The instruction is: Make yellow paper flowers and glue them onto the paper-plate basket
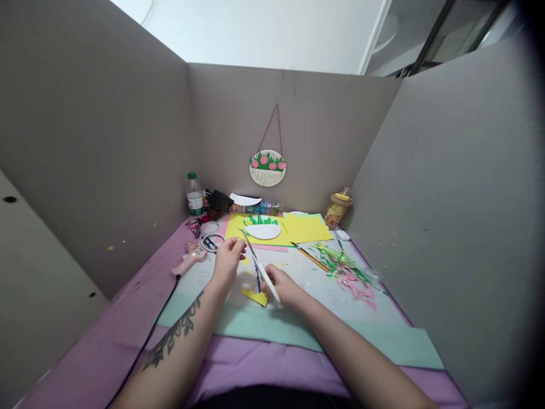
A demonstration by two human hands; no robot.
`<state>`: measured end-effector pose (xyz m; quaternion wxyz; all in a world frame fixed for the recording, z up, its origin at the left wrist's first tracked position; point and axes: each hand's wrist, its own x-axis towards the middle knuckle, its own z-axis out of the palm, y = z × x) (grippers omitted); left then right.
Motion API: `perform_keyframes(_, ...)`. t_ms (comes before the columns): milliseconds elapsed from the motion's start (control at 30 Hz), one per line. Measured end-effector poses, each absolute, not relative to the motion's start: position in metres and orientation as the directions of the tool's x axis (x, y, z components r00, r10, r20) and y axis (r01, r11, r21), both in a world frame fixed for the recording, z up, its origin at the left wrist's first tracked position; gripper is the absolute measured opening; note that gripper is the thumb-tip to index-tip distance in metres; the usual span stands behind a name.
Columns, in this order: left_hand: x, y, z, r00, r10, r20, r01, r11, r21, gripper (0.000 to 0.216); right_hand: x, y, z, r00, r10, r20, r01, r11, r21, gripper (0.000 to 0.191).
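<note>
My right hand [281, 285] grips a pair of scissors [269, 282] with a white handle, its blades pointing up and away from me. Close to the blades, my left hand [230, 259] has thumb and fingers pinched together; whatever is between them is too small to name. Under my hands lies a yellow paper scrap [255, 296], with small yellow bits around it. Just beyond the scissor tips is a white paper-plate piece [263, 231] with green paper leaves along its top, resting on yellow sheets [309, 228].
A pink glue gun [190, 262] with a black cord and a tape roll [212, 243] lie left. Green and pink paper strips [351, 275] are heaped right, near pencils [313, 258]. A bottle [195, 196] and a yellow cup [338, 209] stand behind. A decorated plate [268, 177] hangs on the partition.
</note>
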<state>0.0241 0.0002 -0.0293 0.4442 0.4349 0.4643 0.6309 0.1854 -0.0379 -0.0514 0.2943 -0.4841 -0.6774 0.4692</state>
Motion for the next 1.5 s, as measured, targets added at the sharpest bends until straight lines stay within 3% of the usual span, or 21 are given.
perform_keyframes(1500, 0.0274, -0.0007, -0.0304, -0.231, 0.963, 0.137, -0.170, -0.179, 0.969, 0.017, 0.1852, -0.0389, -0.0493, -0.364, 0.930, -0.056, 0.382, 0.094, -0.920, 0.017)
